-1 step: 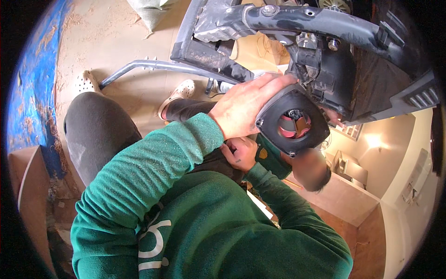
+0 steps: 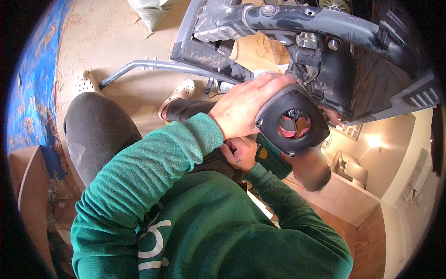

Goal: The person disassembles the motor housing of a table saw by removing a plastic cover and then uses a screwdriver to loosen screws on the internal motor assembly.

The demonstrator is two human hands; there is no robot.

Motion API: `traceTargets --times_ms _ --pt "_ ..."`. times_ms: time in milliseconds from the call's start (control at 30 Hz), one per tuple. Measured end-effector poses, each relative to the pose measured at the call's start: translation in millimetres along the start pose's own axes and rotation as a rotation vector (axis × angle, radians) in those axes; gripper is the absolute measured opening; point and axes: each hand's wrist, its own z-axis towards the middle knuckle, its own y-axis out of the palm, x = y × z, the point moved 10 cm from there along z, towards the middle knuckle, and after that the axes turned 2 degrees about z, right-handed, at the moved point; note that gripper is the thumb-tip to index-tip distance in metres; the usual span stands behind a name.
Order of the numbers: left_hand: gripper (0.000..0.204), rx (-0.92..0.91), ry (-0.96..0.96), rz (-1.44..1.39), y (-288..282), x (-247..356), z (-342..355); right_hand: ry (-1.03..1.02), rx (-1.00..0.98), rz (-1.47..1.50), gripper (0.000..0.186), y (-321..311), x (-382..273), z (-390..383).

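A black, rounded-square fan cover [image 2: 313, 139] with a round central opening sits against a scooter-like machine. Red blades and grey metal show through that opening. My left hand [image 2: 246, 102] lies over the cover's left edge, with its fingers wrapped along the upper side. Lower down, close to my lap, my right hand [image 2: 241, 154] is curled closed, thumb against the bent fingers. Whatever it might hold is hidden. Both of my forearms are in green sleeves.
Above is the machine's dark tubular frame [image 2: 320, 23]; a bent metal bar [image 2: 162, 65] reaches left from it. Another person [image 2: 274, 153] is close behind the cover, a hand [image 2: 332, 116] at its right side. A blue tarp [image 2: 37, 69] and a white sack [image 2: 149, 14] lie on the floor.
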Motion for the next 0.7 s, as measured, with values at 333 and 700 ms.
traceTargets --times_ms 333,700 --pt "0.102 -0.027 -0.074 -0.147 6.1 -13.7 -2.8 -0.001 -0.009 0.013 0.027 2.1 3.7 -2.5" --pt "0.069 0.100 -0.024 -0.191 -3.3 -9.0 -8.5 0.001 -0.024 0.010 0.028 3.7 4.6 -3.8"
